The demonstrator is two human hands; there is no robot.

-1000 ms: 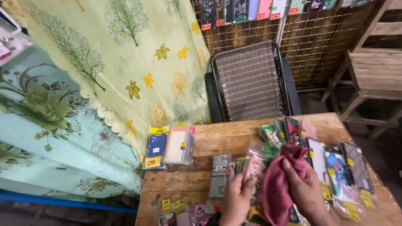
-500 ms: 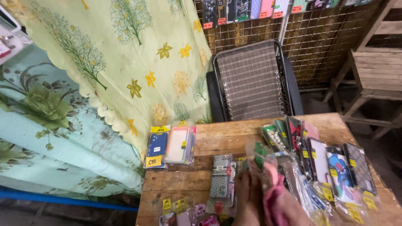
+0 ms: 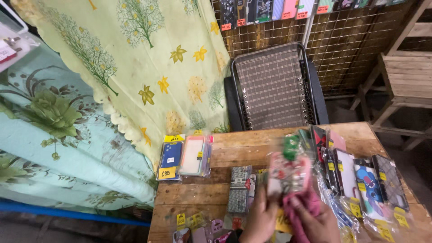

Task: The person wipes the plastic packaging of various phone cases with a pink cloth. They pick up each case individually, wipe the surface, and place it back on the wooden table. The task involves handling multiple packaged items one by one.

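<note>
My left hand (image 3: 259, 217) holds up a phone case in a clear plastic sleeve (image 3: 290, 168), blurred by motion, above the wooden table (image 3: 193, 193). My right hand (image 3: 315, 222) grips a pink cloth (image 3: 302, 211) pressed against the lower part of that sleeve. To the right of my hands several packaged phone cases (image 3: 360, 180) lie overlapping in a row. A dark patterned case (image 3: 239, 189) lies just left of my left hand.
Packaged cases (image 3: 185, 156) with yellow tags sit at the table's far left edge. More small packs (image 3: 193, 227) lie at the near edge. A folding chair (image 3: 272, 87) stands behind the table, a wire rack of cases (image 3: 288, 9) above it. Floral sheets (image 3: 90, 90) hang left.
My left hand has lifted the sleeved case up off the pile. The pink cloth in my right hand has shifted lower and now sits under the case.
</note>
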